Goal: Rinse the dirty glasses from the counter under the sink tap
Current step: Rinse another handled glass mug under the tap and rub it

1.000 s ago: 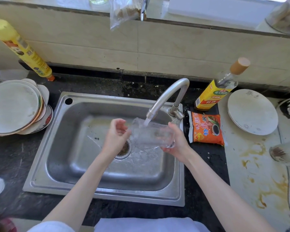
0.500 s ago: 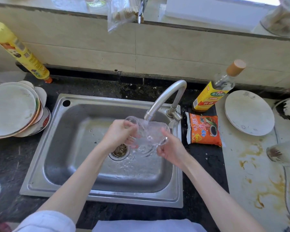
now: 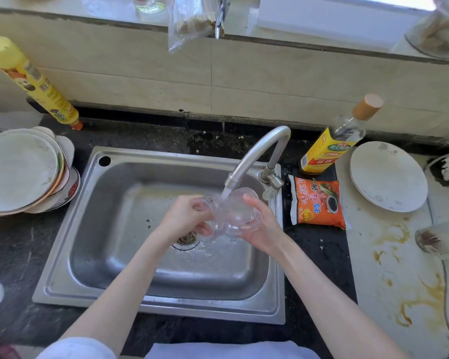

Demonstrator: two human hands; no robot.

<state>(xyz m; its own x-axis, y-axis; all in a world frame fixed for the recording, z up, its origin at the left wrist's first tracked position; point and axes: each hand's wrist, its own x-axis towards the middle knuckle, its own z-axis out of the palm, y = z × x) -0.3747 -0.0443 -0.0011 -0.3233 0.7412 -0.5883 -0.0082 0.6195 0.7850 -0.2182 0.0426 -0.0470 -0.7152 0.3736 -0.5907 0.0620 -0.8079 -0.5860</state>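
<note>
Now water (image 3: 224, 196) in two-handed glass (image 3: 233, 216)

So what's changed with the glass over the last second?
Both hands turned the glass under the tap stream: it lay sideways, now its mouth faces up. The left hand moved onto its base; the right hand kept its grip. Sink and dirty glass unchanged.

A clear glass (image 3: 233, 213) lies sideways at frame centre under the tap (image 3: 254, 154), water running onto it; a dirty glass (image 3: 441, 239) lies at the right edge.
</note>
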